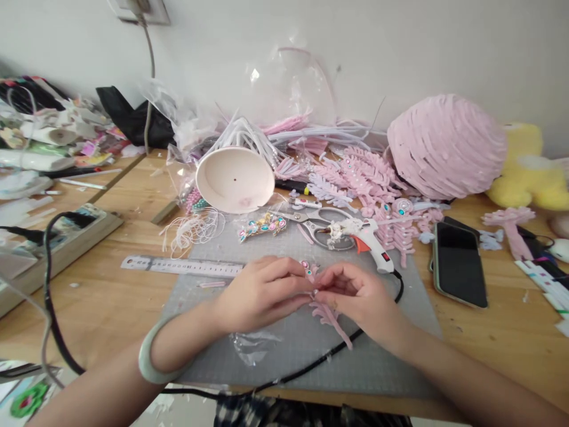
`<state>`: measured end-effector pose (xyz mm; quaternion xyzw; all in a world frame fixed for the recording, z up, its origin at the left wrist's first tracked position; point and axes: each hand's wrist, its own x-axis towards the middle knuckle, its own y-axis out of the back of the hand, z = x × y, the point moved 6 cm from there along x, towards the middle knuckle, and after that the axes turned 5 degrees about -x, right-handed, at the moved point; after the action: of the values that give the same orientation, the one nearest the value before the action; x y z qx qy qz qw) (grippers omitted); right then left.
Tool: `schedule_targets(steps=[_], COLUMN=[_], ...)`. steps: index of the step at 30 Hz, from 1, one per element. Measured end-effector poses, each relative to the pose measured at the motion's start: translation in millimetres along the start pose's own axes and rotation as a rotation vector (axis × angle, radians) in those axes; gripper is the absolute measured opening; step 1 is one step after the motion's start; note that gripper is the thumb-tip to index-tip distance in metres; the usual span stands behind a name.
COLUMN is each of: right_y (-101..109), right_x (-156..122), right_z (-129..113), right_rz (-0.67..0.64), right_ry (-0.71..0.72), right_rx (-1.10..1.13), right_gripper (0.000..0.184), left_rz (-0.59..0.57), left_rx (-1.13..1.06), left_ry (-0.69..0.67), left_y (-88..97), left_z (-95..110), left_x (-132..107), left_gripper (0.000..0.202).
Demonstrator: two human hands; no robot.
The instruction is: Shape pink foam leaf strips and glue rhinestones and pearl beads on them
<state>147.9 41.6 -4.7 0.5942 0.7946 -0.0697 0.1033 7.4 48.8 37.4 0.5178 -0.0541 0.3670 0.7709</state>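
Over the grey cutting mat [377,362], my left hand [267,290] and my right hand [353,290] meet with their fingertips pinched together. Between them is a pink pipe-cleaner piece [329,314] shaped like a feather, with its stem pointing down and right. Pink and teal gems [304,267] show at its upper end. A tiny whitish spot lies where the fingertips come together; too small to name. Just beyond my right hand rests a white hot glue gun [377,246] with an orange trigger. Grey-handled scissors [320,222] lie beside it.
A steel ruler [186,265], white cord [193,231] and a gem pile [262,227] lie left of centre. Behind stand a white bowl [235,178] and a pink wrapped ball [447,145]. A phone [460,261] is at right. A black cable [306,370] crosses the mat's front.
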Motion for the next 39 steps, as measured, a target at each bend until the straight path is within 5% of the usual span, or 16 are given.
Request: schedule_targets(steps=[11, 22, 30, 34, 39], right_y=[-7.2, -6.0, 7.0, 24.5, 18.2], right_x=[-1.2, 0.0, 6.7, 13.5, 16.7], right_z=[9.5, 9.0, -2.7, -10.2, -5.7], right_rz=[0.012, -0.05, 0.066, 0.204, 0.124], right_ry=[-0.131, -0.158, 0.101, 0.316, 0.428], right_rx=[0.143, 0.16, -0.077, -0.459, -0.763], right_gripper=[0.036, 0.032, 0.015, 0.004, 0.006], left_rz=[0.043, 0.036, 0.067, -0.199, -0.518], left_rx=[-0.085, -0.069, 0.077, 0.171, 0.194], left_ry=[-0.002, 0.018, -0.034, -0.162, -0.148], left_y=[-1.9, -3.2, -2.5, -23.2, -45.8], left_z=[0.2, -0.6, 3.0, 11.2, 7.9], left_x=[-0.2, 1.1, -1.0, -4.0, -8.8], left_gripper=[0.006, 0.007, 0.012, 0.025, 0.039])
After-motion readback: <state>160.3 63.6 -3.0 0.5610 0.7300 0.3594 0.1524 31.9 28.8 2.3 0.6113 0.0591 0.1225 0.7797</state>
